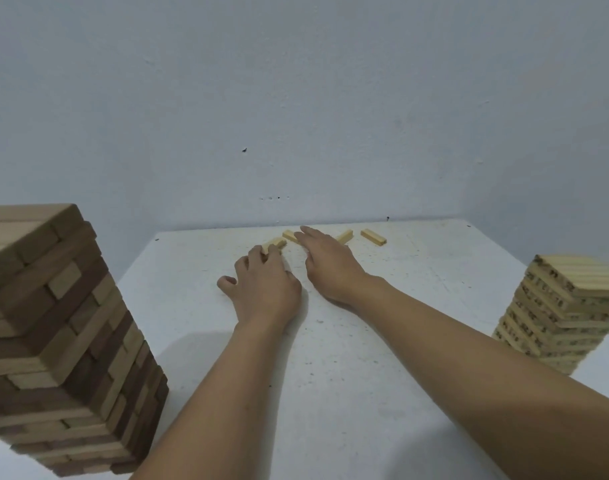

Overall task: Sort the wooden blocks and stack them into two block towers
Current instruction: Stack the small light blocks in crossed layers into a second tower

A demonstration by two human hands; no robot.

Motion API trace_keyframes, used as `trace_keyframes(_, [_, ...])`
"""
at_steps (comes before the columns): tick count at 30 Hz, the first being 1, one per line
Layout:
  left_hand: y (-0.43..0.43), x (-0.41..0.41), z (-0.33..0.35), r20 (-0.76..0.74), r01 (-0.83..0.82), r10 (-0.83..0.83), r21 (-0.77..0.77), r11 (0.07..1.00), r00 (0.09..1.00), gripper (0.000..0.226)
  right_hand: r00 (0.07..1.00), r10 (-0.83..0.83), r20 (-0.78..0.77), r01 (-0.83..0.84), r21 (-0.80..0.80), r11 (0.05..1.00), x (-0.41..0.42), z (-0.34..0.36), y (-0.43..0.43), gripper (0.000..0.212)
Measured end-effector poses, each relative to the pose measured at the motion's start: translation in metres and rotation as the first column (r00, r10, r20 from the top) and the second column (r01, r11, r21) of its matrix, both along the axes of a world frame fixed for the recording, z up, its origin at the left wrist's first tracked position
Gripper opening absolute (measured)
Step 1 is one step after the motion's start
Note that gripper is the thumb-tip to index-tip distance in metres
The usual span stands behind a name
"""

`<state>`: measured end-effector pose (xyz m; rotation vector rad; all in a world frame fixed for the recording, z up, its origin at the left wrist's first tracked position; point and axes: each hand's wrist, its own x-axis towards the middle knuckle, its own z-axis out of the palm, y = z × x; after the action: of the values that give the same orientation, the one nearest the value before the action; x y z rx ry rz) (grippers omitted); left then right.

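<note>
A tall tower of large brown blocks (57, 341) stands at the near left. A shorter tower of small pale blocks (562, 306) stands at the right. Several small pale blocks lie loose near the table's far edge. My left hand (265, 285) grips one pale block (274, 244) with its fingertips. My right hand (327, 261) lies flat with straight fingers, its fingertips touching a second pale block (290, 235). A third pale block (345, 236) is partly hidden behind my right hand. A fourth pale block (373, 236) lies apart to the right.
The white table (330, 375) meets a pale blue wall (296, 98) at its far edge. Both towers stand close to the table's side edges.
</note>
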<state>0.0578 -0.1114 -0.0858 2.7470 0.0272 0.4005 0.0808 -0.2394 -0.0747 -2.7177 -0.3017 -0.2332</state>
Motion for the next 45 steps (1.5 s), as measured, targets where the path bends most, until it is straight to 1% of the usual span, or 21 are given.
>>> trace_keyframes(2, [0.001, 0.001, -0.001, 0.008, -0.010, 0.011, -0.020, 1.000, 1.000, 0.046, 0.999, -0.004, -0.042, 0.002, -0.054, 0.999, 0.003, 0.001, 0.003, 0.064])
trace_keyframes(3, [0.002, 0.002, -0.002, 0.010, -0.013, 0.013, -0.044, 0.999, 1.000, 0.046, 0.999, -0.013, -0.045, 0.010, -0.076, 0.997, 0.004, 0.001, 0.004, 0.059])
trace_keyframes(7, [0.002, 0.003, -0.002, 0.031, -0.007, 0.011, -0.120, 0.993, 0.999, 0.044, 0.999, -0.041, -0.001, 0.041, -0.119, 0.992, 0.005, -0.004, 0.007, 0.026])
trace_keyframes(9, [0.002, 0.003, -0.002, 0.032, -0.003, 0.007, -0.125, 0.992, 0.999, 0.044, 0.999, -0.042, 0.021, 0.045, -0.126, 0.991, 0.003, -0.007, 0.006, 0.017])
trace_keyframes(13, [0.001, -0.001, 0.000, 0.044, 0.008, -0.001, -0.145, 0.989, 0.999, 0.042, 0.993, -0.058, 0.103, 0.072, -0.130, 0.989, -0.003, -0.010, 0.006, 0.017])
trace_keyframes(16, [0.001, -0.004, 0.002, 0.073, 0.036, -0.023, -0.190, 0.981, 0.997, 0.033, 0.994, -0.042, 0.097, 0.051, -0.093, 0.994, -0.013, -0.008, 0.008, 0.016])
trace_keyframes(20, [-0.001, -0.013, 0.005, 0.108, 0.073, -0.041, -0.311, 0.947, 0.993, 0.027, 0.993, -0.018, 0.118, 0.020, -0.022, 1.000, -0.027, -0.001, 0.007, 0.017])
trace_keyframes(23, [0.000, -0.019, 0.008, 0.096, 0.085, -0.055, -0.340, 0.937, 0.994, 0.025, 0.994, 0.010, 0.113, -0.009, -0.005, 1.000, -0.040, 0.001, 0.004, 0.021])
trace_keyframes(26, [0.001, -0.029, 0.009, 0.076, 0.106, -0.084, -0.352, 0.930, 0.994, 0.024, 0.992, -0.006, 0.129, 0.004, 0.016, 1.000, -0.053, -0.003, 0.000, 0.020])
trace_keyframes(30, [0.005, -0.049, 0.010, 0.077, 0.181, -0.164, -0.471, 0.863, 0.983, 0.021, 0.992, -0.034, 0.121, 0.020, 0.115, 0.993, -0.070, -0.005, -0.007, 0.030])
trace_keyframes(32, [0.007, -0.061, 0.011, 0.082, 0.210, -0.196, -0.495, 0.843, 0.977, 0.018, 0.993, -0.030, 0.118, 0.011, 0.159, 0.987, -0.082, -0.003, -0.009, 0.033])
trace_keyframes(34, [0.010, -0.072, 0.012, 0.075, 0.241, -0.236, -0.501, 0.831, 0.969, 0.014, 0.994, -0.018, 0.105, -0.002, 0.189, 0.982, -0.095, 0.000, -0.011, 0.036])
trace_keyframes(36, [0.014, -0.084, 0.013, 0.069, 0.287, -0.290, -0.480, 0.829, 0.954, 0.015, 0.995, -0.001, 0.099, -0.022, 0.226, 0.974, -0.109, 0.002, -0.013, 0.034])
trace_keyframes(40, [0.026, -0.111, 0.016, 0.061, 0.405, -0.414, -0.378, 0.832, 0.908, 0.015, 0.996, 0.043, 0.076, -0.064, 0.303, 0.951, -0.138, -0.001, -0.018, 0.029])
trace_keyframes(42, [0.034, -0.124, 0.018, 0.048, 0.449, -0.462, -0.346, 0.824, 0.885, 0.016, 0.996, 0.073, 0.052, -0.086, 0.331, 0.940, -0.154, 0.001, -0.020, 0.025])
trace_keyframes(45, [0.046, -0.140, 0.020, 0.002, 0.496, -0.521, -0.307, 0.812, 0.854, 0.020, 0.991, 0.134, 0.007, -0.128, 0.329, 0.936, -0.175, 0.005, -0.025, 0.016])
